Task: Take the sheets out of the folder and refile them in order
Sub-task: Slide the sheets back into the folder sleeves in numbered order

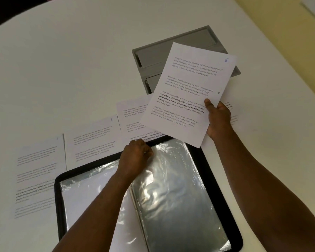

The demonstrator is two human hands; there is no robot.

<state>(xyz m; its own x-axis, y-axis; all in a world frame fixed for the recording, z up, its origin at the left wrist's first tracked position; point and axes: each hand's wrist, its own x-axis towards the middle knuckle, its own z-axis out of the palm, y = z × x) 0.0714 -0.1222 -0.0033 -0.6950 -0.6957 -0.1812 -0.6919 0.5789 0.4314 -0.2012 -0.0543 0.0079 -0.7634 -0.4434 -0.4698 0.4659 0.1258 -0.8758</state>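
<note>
So a black-edged display folder with shiny clear plastic sleeves (171,197) is laid open on the white round table (62,60), close to the near edge. The right hand (219,119) is wrapped around the lower right edge of a white printed sheet with a blue handwritten "6" in its top corner (187,93), thumb on the printed face, fingers tucked behind. That sheet is held up off the table, tilted, above the far end of the folder, and part of a grey plastic desk tray (173,44) is covered by it.

The left hand (135,155) is curled at the top edge of the right-hand sleeve, and the plastic there seems to be pinched between thumb and fingers, though the exact grip can't quite be made out.

Three more printed sheets are spread flat on the table, running left from the middle: one at the far left (36,170), one next to it (91,142), and one (133,117) partly tucked under the held sheet and the folder's far edge. A bit of another printed page (233,113) is seen poking out past the right hand. A blank white sheet (91,197) is seen inside the left-hand sleeve.
</note>
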